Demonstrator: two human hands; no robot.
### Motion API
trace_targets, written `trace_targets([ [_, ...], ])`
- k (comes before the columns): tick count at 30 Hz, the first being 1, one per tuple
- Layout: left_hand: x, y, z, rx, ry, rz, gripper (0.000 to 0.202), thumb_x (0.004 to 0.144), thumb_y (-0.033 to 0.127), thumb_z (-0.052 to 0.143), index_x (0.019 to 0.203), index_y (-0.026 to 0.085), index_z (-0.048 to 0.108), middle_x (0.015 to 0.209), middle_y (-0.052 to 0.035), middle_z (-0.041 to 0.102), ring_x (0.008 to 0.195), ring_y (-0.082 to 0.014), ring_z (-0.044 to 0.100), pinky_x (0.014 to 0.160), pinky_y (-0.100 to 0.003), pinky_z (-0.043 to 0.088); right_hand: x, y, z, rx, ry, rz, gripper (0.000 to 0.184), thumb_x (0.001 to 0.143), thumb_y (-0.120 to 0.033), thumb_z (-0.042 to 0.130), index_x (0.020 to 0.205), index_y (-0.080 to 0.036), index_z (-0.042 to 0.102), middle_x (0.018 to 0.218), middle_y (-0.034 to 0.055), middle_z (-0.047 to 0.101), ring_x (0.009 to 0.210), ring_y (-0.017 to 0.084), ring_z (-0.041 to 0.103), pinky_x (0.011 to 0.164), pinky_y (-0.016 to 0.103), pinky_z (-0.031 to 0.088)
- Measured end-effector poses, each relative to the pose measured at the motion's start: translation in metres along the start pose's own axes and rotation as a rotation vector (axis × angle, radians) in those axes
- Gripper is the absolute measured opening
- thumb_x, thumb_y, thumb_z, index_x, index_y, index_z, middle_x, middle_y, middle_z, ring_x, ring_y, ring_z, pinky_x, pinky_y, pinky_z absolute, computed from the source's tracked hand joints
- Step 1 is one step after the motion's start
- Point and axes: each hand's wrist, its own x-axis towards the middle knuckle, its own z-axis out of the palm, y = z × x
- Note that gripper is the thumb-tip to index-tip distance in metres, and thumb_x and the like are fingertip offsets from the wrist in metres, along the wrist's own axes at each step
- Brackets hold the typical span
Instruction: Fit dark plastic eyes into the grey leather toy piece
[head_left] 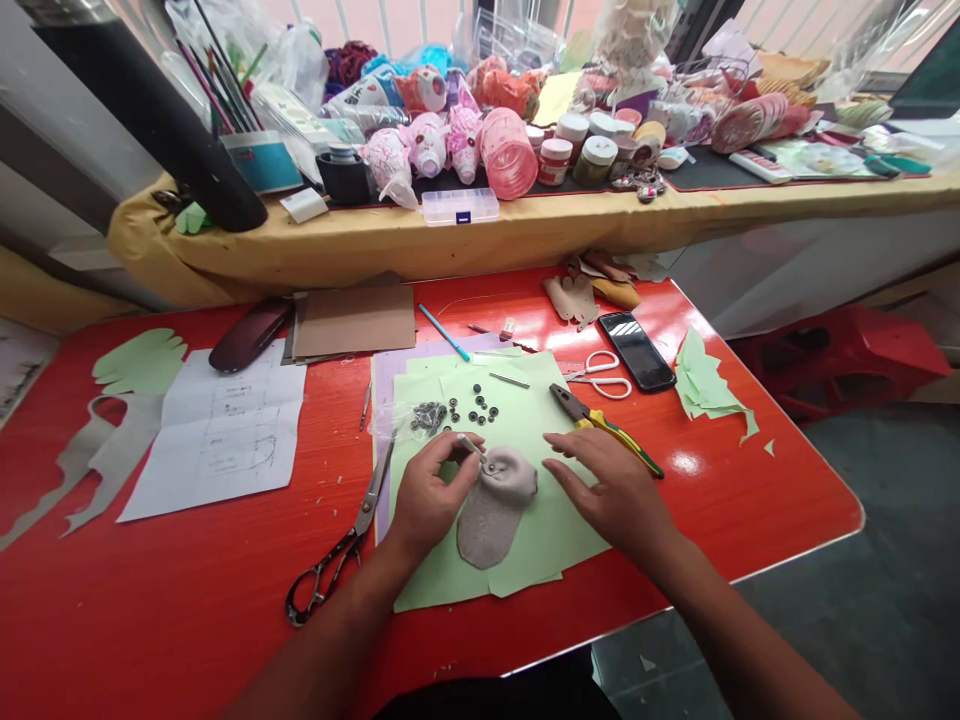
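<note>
A small grey fabric or leather pouch point(487, 525) with a rounded end lies on green paper sheets point(427, 570). A round metal snap shows near its upper edge. Thumb and fingers of my left hand point(433, 492) are pinched on the pouch's upper left edge. To the right of the pouch, apart from it, hovers my right hand point(611, 490), fingers spread and holding nothing. Just beyond that hand lie pliers point(619, 435) with yellow-green handles. Several dark snap buttons point(480, 410) are scattered above the pouch, beside a clear bag of more point(427, 418).
Large scissors point(352, 540) lie left of the paper. White-handled scissors point(607, 380) and a phone point(637, 352) are at the right. Further left are a printed sheet point(217, 430) and a dark red case point(251, 335). Jars point(598, 160) and crafts crowd the ledge behind.
</note>
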Motion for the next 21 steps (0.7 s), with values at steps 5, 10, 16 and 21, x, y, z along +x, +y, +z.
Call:
trace_targets([
  [5,0.001,-0.007,-0.003,0.327,0.095,0.08,0.012,0.097,0.022,0.06,0.105,0.022,0.069,0.1,-0.0062,0.074,0.093,-0.0242,0.067,0.085,-0.04,0.054,0.005,-0.014,0.02,0.067,-0.124,0.026,0.034,0.103,-0.04,0.063,0.131,-0.021,0.068,0.111,0.0126,0.075,0.108,0.03,0.071,0.093,0.043,0.057],
  [10,0.003,-0.01,-0.003,0.584,0.063,0.191,0.029,0.099,0.019,0.057,0.127,0.025,0.064,0.113,-0.008,0.073,0.104,-0.0276,0.067,0.089,-0.043,0.052,0.014,-0.027,0.021,0.063,-0.295,0.149,0.032,0.101,-0.039,0.066,0.128,-0.022,0.069,0.112,0.0098,0.071,0.103,0.027,0.071,0.086,0.037,0.057],
  [16,-0.002,0.002,-0.01,0.641,0.015,0.137,0.014,0.102,0.031,0.058,0.092,0.024,0.064,0.086,-0.0029,0.067,0.081,-0.0229,0.065,0.069,-0.034,0.047,0.015,-0.029,0.023,0.169,-0.311,0.192,0.021,0.1,-0.035,0.066,0.117,-0.023,0.072,0.106,0.0063,0.071,0.098,0.023,0.069,0.087,0.033,0.054],
  [21,-0.005,0.005,-0.013,0.638,-0.106,0.132,0.022,0.099,0.042,0.065,0.089,0.024,0.069,0.086,-0.0044,0.068,0.085,-0.0258,0.064,0.073,-0.037,0.047,0.01,-0.028,0.025,0.208,-0.262,0.175,0.023,0.101,-0.035,0.066,0.12,-0.023,0.07,0.107,0.0067,0.072,0.097,0.023,0.069,0.087,0.032,0.054],
])
